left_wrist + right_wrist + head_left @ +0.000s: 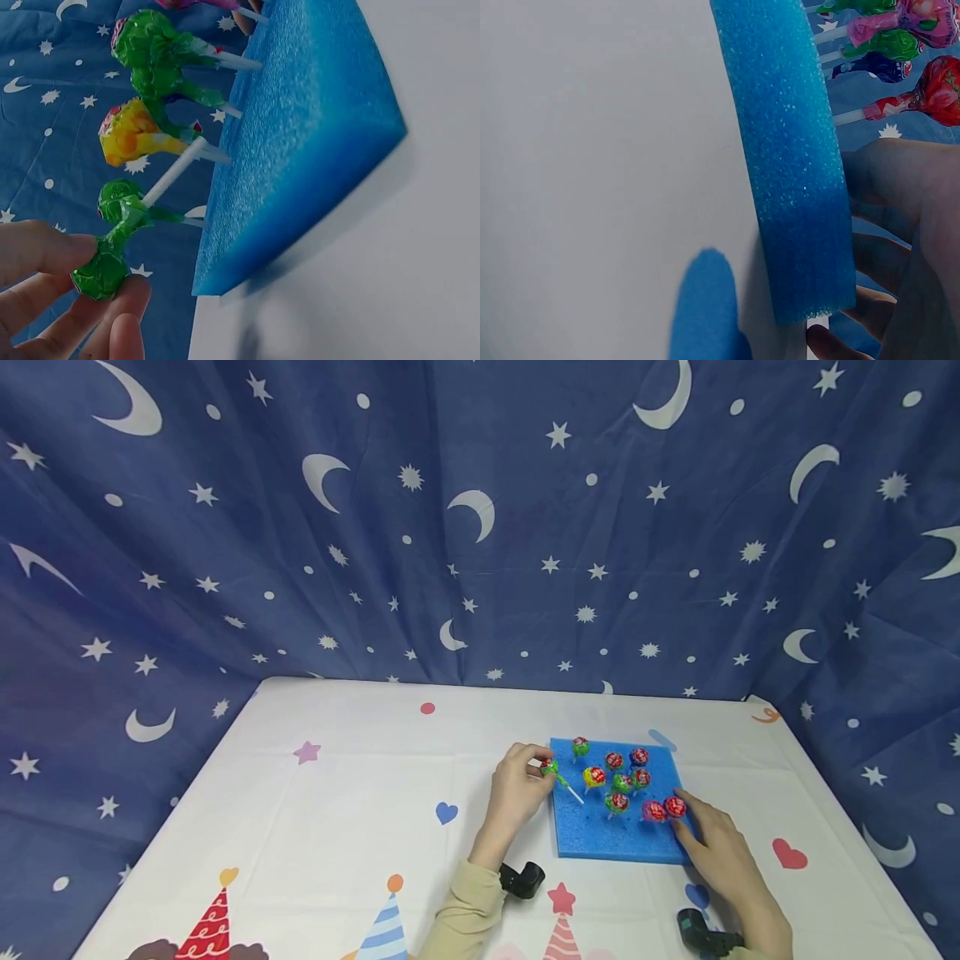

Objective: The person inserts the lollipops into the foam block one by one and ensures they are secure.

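Observation:
My left hand (521,783) pinches a green-wrapped lollipop (103,274) by its candy head. The lollipop's white stick (575,795) slants over a blue foam block (600,843), its free end apart from the surface in the left wrist view. Several lollipops stand with their sticks in the foam, among them a yellow one (594,777), a green one (581,747) at the back and a red one (675,807) near the right edge. My right hand (720,847) grips the block's right side, thumb over the top and other fingers along the edge (870,259).
The foam lies on a white tablecloth (360,793) printed with hearts, stars and party hats. A dark blue curtain (480,610) with moons and stars hangs behind the table. Black wrist devices (522,880) sit on both wrists.

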`<action>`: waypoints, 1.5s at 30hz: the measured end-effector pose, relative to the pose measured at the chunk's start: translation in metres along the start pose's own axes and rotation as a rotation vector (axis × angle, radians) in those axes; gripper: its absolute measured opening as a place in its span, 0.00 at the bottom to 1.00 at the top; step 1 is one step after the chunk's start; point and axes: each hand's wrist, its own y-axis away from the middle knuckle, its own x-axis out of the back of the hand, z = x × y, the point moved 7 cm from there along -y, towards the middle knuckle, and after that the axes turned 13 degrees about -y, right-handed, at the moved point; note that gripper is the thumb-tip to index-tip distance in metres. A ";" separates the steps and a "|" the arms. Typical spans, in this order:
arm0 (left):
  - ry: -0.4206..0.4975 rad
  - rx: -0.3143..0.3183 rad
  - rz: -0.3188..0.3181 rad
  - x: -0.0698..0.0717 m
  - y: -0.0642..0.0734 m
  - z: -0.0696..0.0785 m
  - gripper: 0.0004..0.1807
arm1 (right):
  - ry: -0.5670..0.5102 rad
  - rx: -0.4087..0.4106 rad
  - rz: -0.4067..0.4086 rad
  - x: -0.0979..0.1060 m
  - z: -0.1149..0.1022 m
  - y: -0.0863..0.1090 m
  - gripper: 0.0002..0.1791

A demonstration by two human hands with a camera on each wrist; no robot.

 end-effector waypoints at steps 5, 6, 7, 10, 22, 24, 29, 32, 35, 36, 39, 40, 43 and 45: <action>-0.007 -0.038 -0.026 -0.001 0.002 0.007 0.14 | 0.003 -0.007 -0.012 0.000 -0.001 -0.001 0.35; -0.009 -0.043 -0.031 -0.001 0.002 0.009 0.14 | 0.004 -0.009 -0.013 0.000 -0.002 -0.001 0.35; -0.013 -0.048 -0.038 -0.001 0.003 0.010 0.14 | 0.004 -0.012 -0.018 0.000 -0.002 -0.001 0.35; -0.027 -0.060 -0.054 -0.001 0.004 0.014 0.14 | 0.007 -0.014 -0.020 0.000 -0.002 -0.001 0.35; -0.086 -0.123 -0.106 -0.004 0.008 0.030 0.13 | 0.000 0.000 -0.009 0.003 -0.003 -0.003 0.35; -0.095 -0.141 -0.110 -0.004 0.009 0.033 0.12 | -0.002 0.004 -0.011 0.003 -0.003 -0.003 0.35; -0.116 -0.173 -0.126 -0.006 0.011 0.039 0.12 | -0.003 0.015 -0.005 0.003 -0.004 -0.002 0.35; -0.133 -0.186 -0.133 -0.009 0.014 0.041 0.13 | 0.003 0.010 -0.004 0.003 -0.003 -0.002 0.35; -0.136 -0.196 -0.128 -0.011 0.015 0.043 0.13 | 0.005 -0.003 -0.014 0.002 -0.002 -0.002 0.35; -0.135 -0.197 -0.128 -0.013 0.016 0.043 0.13 | 0.006 -0.005 -0.014 0.002 -0.002 -0.002 0.35; -0.133 -0.198 -0.131 -0.016 0.018 0.045 0.13 | 0.006 -0.020 -0.024 0.001 -0.001 -0.001 0.35; -0.133 -0.197 -0.133 -0.016 0.019 0.045 0.13 | 0.007 -0.022 -0.025 0.001 -0.001 -0.001 0.35; -0.141 -0.195 -0.141 -0.018 0.020 0.045 0.13 | 0.008 -0.026 -0.028 0.000 0.000 0.000 0.35; -0.143 -0.203 -0.141 -0.019 0.020 0.045 0.13 | 0.007 -0.024 -0.027 0.000 0.000 0.000 0.35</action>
